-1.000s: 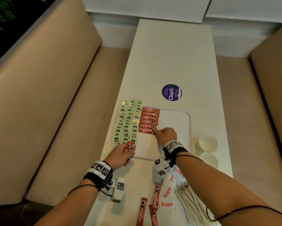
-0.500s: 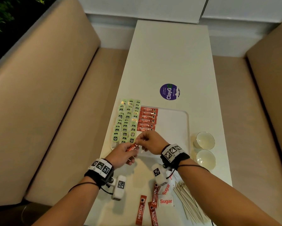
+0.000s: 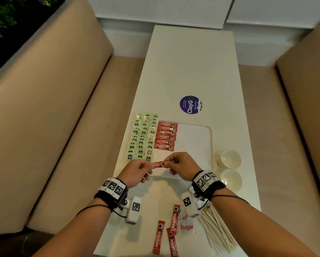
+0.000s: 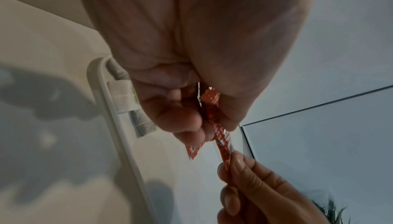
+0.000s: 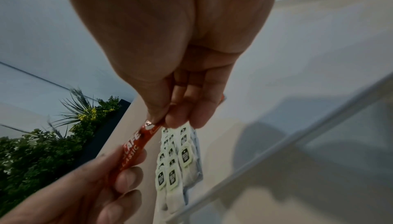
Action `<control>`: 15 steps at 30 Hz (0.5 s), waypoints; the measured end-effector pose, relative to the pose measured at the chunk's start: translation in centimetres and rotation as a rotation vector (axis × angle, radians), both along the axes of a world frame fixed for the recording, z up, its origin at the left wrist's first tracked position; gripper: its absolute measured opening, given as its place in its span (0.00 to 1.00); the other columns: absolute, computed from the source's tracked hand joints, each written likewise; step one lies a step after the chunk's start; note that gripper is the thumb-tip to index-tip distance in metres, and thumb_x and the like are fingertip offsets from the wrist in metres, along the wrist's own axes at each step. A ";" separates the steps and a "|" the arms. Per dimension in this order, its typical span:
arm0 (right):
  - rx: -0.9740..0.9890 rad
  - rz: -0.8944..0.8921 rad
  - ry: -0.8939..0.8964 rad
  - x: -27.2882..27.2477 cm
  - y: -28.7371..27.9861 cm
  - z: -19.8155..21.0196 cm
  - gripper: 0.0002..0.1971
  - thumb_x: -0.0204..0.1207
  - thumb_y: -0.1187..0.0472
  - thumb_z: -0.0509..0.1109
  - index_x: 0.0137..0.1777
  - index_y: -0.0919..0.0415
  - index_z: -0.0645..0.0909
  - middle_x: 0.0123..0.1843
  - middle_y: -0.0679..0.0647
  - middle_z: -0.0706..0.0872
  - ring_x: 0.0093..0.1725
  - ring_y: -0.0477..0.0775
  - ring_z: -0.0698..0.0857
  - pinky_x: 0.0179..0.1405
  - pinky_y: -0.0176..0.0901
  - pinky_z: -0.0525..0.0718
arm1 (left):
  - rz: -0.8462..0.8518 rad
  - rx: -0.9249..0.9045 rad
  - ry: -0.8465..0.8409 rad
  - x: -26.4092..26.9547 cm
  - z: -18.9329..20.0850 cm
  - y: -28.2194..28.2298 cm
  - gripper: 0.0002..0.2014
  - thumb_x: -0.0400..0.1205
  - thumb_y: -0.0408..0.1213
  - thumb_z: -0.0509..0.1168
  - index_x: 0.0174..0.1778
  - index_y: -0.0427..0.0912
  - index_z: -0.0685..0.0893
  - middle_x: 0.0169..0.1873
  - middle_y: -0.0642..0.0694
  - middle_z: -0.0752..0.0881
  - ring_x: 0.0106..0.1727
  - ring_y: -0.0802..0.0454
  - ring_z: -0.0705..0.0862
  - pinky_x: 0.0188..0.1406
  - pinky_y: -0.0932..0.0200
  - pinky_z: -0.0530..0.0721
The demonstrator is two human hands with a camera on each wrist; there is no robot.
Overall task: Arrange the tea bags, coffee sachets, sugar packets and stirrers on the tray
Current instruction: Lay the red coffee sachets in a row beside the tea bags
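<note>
Both hands pinch one red coffee sachet [image 3: 154,165] above the tray [image 3: 196,138]: left hand [image 3: 135,174] one end, right hand [image 3: 181,165] the other, probably to turn it flat like the red row [image 3: 166,135].

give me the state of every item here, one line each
held coffee sachet: off the tray, pinched at both ends
left hand: grips its left end
right hand: pinches its right end
coffee sachets on tray: stacked in a column, flat
tea bags: laid in overlapping rows
loose coffee sachets: on table, unplaced
sugar packets: on table, unplaced
stirrers: piled on table
cups: upright, empty
</note>
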State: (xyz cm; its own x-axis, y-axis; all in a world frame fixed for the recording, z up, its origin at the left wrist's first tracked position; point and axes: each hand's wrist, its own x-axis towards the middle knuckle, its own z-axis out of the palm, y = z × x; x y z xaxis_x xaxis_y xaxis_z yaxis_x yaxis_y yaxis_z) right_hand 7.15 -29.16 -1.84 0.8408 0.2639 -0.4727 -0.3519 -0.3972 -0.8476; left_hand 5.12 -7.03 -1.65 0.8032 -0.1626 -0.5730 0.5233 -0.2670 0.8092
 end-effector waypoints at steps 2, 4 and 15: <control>-0.004 -0.012 0.014 -0.1 -0.3 -0.1 0.03 0.82 0.62 0.75 0.48 0.61 0.89 0.39 0.58 0.92 0.34 0.47 0.89 0.40 0.41 0.90 | 0.008 -0.011 0.002 0.1 0.1 -0.1 0.08 0.87 0.35 0.66 0.50 0.35 0.88 0.34 0.46 0.88 0.30 0.53 0.83 0.26 0.62 0.79; -0.007 -0.035 0.021 -0.1 -0.5 -0.2 0.04 0.81 0.63 0.76 0.49 0.63 0.89 0.41 0.60 0.93 0.33 0.47 0.89 0.39 0.41 0.90 | 0.019 -0.012 -0.008 0.3 0.0 -0.1 0.07 0.87 0.33 0.67 0.50 0.35 0.89 0.34 0.45 0.89 0.29 0.54 0.82 0.25 0.63 0.78; 0.020 -0.182 0.066 0.7 -2.0 -1.2 0.05 0.83 0.63 0.74 0.50 0.65 0.89 0.38 0.55 0.92 0.31 0.48 0.87 0.36 0.41 0.89 | 0.057 -0.017 0.062 0.9 -0.8 0.8 0.13 0.87 0.39 0.66 0.50 0.31 0.90 0.39 0.44 0.89 0.30 0.53 0.81 0.26 0.64 0.77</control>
State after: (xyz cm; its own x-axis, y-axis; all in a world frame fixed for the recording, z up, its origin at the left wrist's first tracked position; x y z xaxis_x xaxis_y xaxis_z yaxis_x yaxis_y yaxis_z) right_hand 7.87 -31.16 -2.99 0.8429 0.1197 -0.5246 -0.4715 -0.3054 -0.8273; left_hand 6.06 -6.26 -2.40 0.7747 -0.1281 -0.6193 0.5862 -0.2218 0.7792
